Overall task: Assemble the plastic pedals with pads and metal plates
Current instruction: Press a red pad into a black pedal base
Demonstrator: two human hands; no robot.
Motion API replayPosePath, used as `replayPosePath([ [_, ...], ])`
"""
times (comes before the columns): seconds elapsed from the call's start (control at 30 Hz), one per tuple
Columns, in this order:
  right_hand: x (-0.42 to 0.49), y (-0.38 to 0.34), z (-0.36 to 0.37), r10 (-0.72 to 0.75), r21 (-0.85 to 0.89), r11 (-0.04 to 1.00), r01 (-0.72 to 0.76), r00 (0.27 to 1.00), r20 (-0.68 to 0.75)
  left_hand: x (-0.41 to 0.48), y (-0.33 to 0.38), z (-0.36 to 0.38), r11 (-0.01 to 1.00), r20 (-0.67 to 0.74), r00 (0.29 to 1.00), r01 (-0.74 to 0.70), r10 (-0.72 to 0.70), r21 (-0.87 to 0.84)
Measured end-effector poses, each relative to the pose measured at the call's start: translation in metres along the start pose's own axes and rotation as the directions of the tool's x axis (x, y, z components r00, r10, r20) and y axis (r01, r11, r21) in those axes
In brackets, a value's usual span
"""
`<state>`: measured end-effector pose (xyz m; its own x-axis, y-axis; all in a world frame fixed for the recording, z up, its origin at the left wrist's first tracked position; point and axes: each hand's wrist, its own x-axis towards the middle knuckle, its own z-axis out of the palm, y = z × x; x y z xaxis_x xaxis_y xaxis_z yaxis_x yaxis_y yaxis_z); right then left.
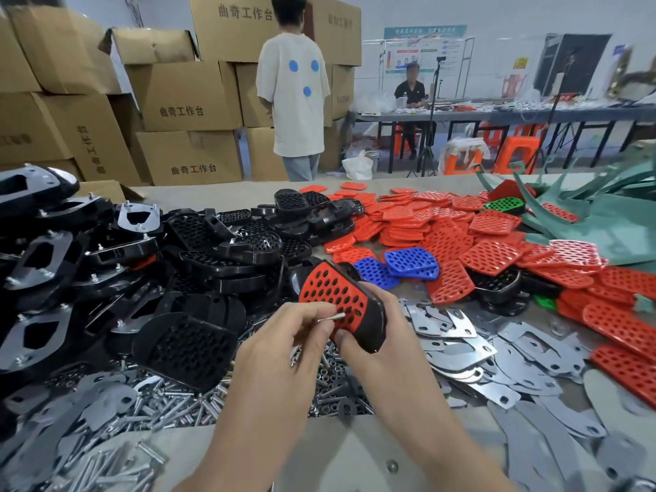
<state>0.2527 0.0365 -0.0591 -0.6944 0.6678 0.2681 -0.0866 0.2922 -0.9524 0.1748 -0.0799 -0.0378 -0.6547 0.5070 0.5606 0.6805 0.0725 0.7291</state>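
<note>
My right hand point(376, 335) grips a black plastic pedal point(372, 326) with a red perforated pad point(332, 289) fitted on its face, held tilted above the table centre. My left hand point(287, 335) pinches a small metal bolt point(332, 317) with its tip against the red pad's holes. Loose black pedals point(188, 346) are piled at the left. Red pads point(447, 243) lie heaped at the right, with blue ones point(410, 262) among them. Flat metal plates point(447, 335) are spread under and to the right of my hands.
Bolts and nuts point(170, 403) are scattered at the table's front left. Finished pedals with plates point(39, 264) are stacked far left. Green plastic scraps point(596, 207) lie at the back right. Cardboard boxes point(184, 101) and a standing person point(294, 94) are behind the table.
</note>
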Motion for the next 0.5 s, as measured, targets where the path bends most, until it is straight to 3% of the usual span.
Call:
replayPosePath([
  [0.27,-0.0044,-0.0050,0.0046,-0.081,-0.188,0.979,0.084,0.996,0.023,0.0009,0.0006,0.0017,0.997,-0.042,0.999,0.025,-0.028,-0.073],
  [0.5,-0.0079,-0.0025,0.0050,-0.132,-0.285,0.947,0.148,0.989,0.073,-0.0014,0.0013,0.0026,0.985,-0.054,0.992,-0.103,0.111,0.137],
])
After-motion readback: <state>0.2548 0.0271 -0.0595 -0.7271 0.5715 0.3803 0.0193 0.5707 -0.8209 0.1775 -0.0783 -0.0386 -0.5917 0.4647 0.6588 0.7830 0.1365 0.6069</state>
